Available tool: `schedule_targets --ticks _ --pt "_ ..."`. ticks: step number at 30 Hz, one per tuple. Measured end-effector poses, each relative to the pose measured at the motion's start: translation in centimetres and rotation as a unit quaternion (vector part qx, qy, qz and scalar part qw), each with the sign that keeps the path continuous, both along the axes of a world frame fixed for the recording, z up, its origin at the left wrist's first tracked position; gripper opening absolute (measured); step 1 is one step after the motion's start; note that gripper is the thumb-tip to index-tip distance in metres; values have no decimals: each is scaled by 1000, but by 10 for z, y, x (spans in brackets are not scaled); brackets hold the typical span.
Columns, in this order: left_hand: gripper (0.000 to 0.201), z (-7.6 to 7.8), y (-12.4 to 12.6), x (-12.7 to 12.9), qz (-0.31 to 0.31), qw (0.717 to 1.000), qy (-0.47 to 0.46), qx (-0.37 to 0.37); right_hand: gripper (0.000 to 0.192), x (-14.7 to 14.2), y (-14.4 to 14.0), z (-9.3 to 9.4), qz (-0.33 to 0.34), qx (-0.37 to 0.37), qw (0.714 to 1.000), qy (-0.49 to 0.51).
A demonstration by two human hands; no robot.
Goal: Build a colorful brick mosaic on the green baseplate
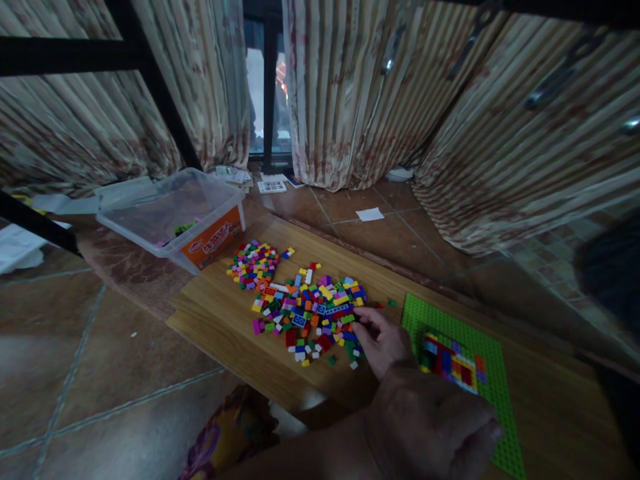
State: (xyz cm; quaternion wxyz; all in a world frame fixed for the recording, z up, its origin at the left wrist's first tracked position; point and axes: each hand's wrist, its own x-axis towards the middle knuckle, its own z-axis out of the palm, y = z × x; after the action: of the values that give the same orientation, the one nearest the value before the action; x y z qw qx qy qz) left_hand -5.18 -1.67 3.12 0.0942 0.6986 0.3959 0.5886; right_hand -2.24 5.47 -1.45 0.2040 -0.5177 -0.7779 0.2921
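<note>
My right hand (384,341) reaches to the right edge of a loose heap of small toy building bricks (313,310). Its thumb and index finger are a little apart at the bricks, with no brick visibly held. Nearer the camera, my left hand (435,421) crosses in front of the right wrist, its fingers curled toward the right. Whatever it may hold is hidden. Beyond it lies a green studded baseplate (487,357), partly covered by the left hand. A flat, multicoloured brick build (453,360) sits on that plate.
A smaller brick pile (254,264) lies at the left on the wooden board (210,313). Behind it stands a clear plastic bin (170,200) with an orange label and a few pieces inside. Striped curtains (345,87), tiled floor (135,373) and a paper (369,214) surround it.
</note>
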Motion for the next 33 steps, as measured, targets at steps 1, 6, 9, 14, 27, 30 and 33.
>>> schedule_targets --ticks 1,6,9,14,27,30,33 --pt "32 0 0 0 0 1000 -5 0 29 1 0 0 7 -1 1000 -3" --pt "31 -2 0 -1 -7 1000 -10 -7 23 3 3 -3 24 11 1000 10" --pt "31 -4 0 -1 -16 1000 2 -16 21 5 4 -5 42 25 999 13" --pt "28 -3 2 -1 -14 1000 -17 -12 17 5 0 -6 53 58 997 25" --pt "22 16 5 -37 39 968 -182 -168 24 28 -10 36 -34 -9 948 315" --pt "19 11 14 -38 73 918 -278 -272 18 36 -14 46 -100 -61 927 356" --pt "21 6 20 -35 48 884 -322 -334 16 45 -15 50 -124 -71 910 390"
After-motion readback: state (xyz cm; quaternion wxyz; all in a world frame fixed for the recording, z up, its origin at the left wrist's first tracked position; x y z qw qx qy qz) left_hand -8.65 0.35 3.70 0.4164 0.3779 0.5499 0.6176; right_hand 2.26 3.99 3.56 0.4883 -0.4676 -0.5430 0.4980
